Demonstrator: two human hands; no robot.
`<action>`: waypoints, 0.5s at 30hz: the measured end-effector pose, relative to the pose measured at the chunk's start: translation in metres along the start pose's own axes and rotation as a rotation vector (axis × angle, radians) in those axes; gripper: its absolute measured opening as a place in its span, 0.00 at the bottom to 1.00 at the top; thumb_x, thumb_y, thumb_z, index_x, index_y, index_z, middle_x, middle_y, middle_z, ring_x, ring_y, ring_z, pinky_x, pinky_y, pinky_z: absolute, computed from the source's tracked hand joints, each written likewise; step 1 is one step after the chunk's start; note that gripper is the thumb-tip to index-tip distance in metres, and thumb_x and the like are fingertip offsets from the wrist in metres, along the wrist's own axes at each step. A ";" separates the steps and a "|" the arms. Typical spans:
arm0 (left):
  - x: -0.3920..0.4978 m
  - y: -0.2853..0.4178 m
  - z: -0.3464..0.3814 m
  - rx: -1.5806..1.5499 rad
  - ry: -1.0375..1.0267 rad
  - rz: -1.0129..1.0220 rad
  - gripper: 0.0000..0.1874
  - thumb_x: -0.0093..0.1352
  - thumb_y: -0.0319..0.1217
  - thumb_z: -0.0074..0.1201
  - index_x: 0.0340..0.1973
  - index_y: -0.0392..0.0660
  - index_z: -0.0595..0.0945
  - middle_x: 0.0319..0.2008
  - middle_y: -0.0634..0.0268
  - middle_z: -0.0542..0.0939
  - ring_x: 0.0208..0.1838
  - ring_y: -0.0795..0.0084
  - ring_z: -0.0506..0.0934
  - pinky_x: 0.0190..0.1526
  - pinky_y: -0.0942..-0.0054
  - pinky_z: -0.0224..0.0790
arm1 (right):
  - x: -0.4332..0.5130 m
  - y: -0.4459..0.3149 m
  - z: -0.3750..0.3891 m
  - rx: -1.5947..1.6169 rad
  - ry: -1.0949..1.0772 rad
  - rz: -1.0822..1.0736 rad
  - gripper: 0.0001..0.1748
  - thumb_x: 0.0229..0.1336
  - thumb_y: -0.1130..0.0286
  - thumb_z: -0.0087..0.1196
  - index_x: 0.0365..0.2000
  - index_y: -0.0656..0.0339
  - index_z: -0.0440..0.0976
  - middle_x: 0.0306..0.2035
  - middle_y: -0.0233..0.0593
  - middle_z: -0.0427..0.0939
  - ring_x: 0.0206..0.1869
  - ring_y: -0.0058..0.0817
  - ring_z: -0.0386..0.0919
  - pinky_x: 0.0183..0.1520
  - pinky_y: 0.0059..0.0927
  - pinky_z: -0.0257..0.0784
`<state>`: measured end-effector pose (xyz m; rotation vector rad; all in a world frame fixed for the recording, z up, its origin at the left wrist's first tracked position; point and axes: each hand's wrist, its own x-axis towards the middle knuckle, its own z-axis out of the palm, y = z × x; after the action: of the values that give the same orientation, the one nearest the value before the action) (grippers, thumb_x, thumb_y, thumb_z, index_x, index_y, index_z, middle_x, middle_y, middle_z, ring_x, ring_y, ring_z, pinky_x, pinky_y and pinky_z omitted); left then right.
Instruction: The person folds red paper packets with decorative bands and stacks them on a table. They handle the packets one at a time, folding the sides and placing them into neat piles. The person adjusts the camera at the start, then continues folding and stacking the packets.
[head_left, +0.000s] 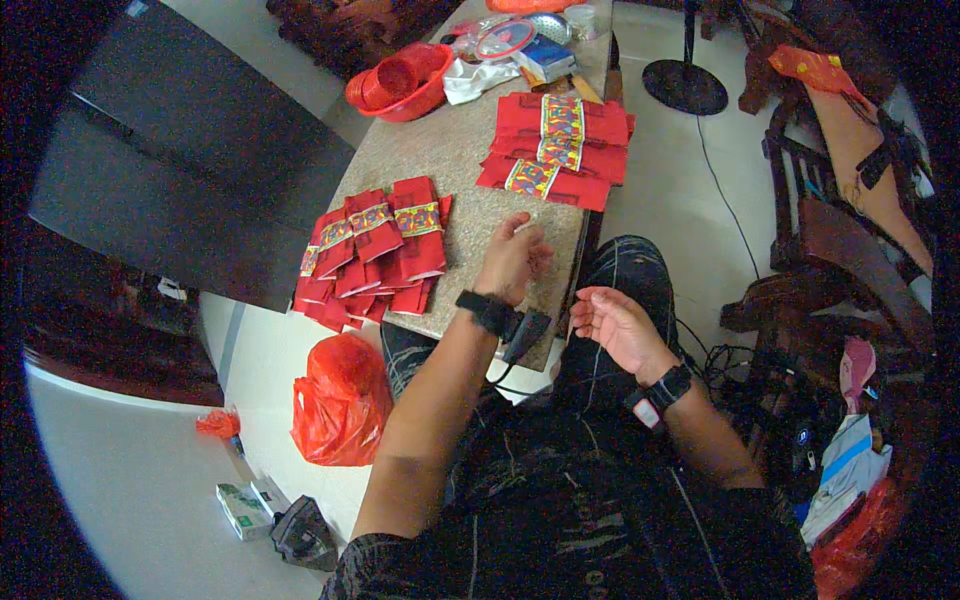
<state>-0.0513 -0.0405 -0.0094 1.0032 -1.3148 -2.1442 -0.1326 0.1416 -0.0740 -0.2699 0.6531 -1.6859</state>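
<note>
My left hand (516, 259) hovers over the near right part of a speckled stone-topped table (469, 199), its fingers loosely bent and nothing visible in it. My right hand (616, 324) is just off the table's right edge, above my thigh, palm partly turned up and no object showing in it. Left of my left hand lies an overlapping pile of red paper packets with patterned yellow-and-blue bands (375, 240). Beyond my hands, a second stack of banded red packets (559, 146) rests at the table's right edge. Both wrists wear black straps.
At the table's far end are a red plastic basin (409, 82) with red baskets, a white cloth (480, 79) and a blue-and-white box (546, 58). A red plastic bag (341, 405) stands on the floor at left. Right are a round black stand base (685, 86) and a wooden chair (832, 247).
</note>
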 end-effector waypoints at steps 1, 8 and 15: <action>0.011 0.000 0.002 -0.013 0.002 -0.030 0.22 0.66 0.30 0.50 0.54 0.44 0.63 0.35 0.65 0.72 0.31 0.69 0.75 0.30 0.72 0.68 | 0.000 0.000 0.000 0.004 -0.001 0.001 0.14 0.60 0.64 0.49 0.43 0.62 0.72 0.37 0.41 0.78 0.37 0.31 0.77 0.42 0.34 0.73; 0.059 0.007 0.006 -0.098 -0.030 -0.029 0.18 0.67 0.29 0.48 0.52 0.50 0.63 0.36 0.63 0.72 0.35 0.64 0.74 0.35 0.65 0.70 | -0.001 -0.003 0.001 -0.013 0.012 0.019 0.13 0.63 0.66 0.45 0.44 0.61 0.72 0.37 0.40 0.78 0.39 0.29 0.76 0.43 0.31 0.72; 0.076 0.006 0.001 -0.152 0.018 -0.034 0.12 0.66 0.29 0.50 0.44 0.49 0.68 0.30 0.67 0.72 0.29 0.70 0.72 0.30 0.71 0.66 | -0.001 -0.002 -0.001 0.014 -0.028 0.036 0.14 0.64 0.65 0.45 0.44 0.61 0.71 0.37 0.39 0.78 0.39 0.29 0.76 0.44 0.31 0.72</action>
<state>-0.1017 -0.0938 -0.0311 0.9866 -1.1150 -2.2177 -0.1347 0.1432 -0.0740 -0.2701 0.6222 -1.6487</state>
